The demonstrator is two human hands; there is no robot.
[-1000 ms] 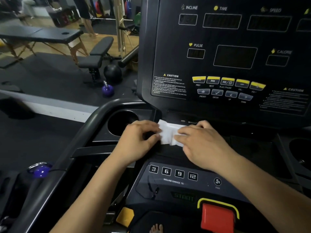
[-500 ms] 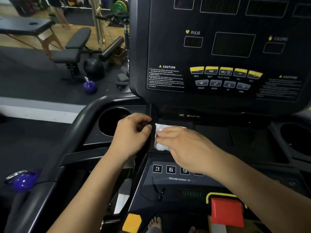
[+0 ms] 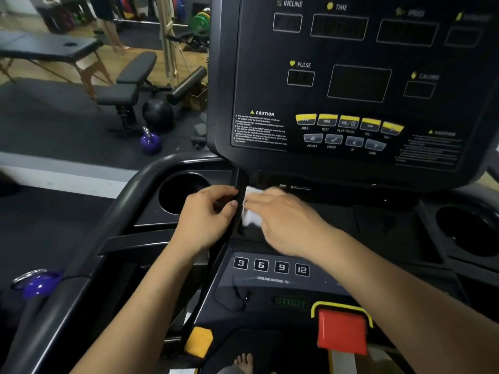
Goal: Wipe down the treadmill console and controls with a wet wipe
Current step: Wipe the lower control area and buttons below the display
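The black treadmill console [image 3: 359, 85] rises ahead, its displays dark, with yellow and grey buttons [image 3: 348, 122] lower down. Below it lies the control panel [image 3: 270, 265] with the incline keys 3, 6, 9, 12. A white wet wipe [image 3: 251, 218] lies bunched on the shelf under the console, just right of the black support post [image 3: 241, 184]. My right hand [image 3: 286, 220] lies over the wipe and holds it against the shelf. My left hand [image 3: 208, 214] is curled at the post's left side, fingertips touching it; I cannot tell whether it pinches the post.
Round cup holders [image 3: 181, 193] [image 3: 467, 230] sit either side of the shelf. A red stop button [image 3: 341, 330] and an orange tab [image 3: 199, 341] lie near me. The curved left handrail [image 3: 113, 211] runs past. On the gym floor stand a bench [image 3: 127, 85], purple kettlebells [image 3: 151, 141] and a massage table [image 3: 51, 47].
My left hand let go of the wipe and moved left to the post. My right hand slid left along the shelf with the wipe.
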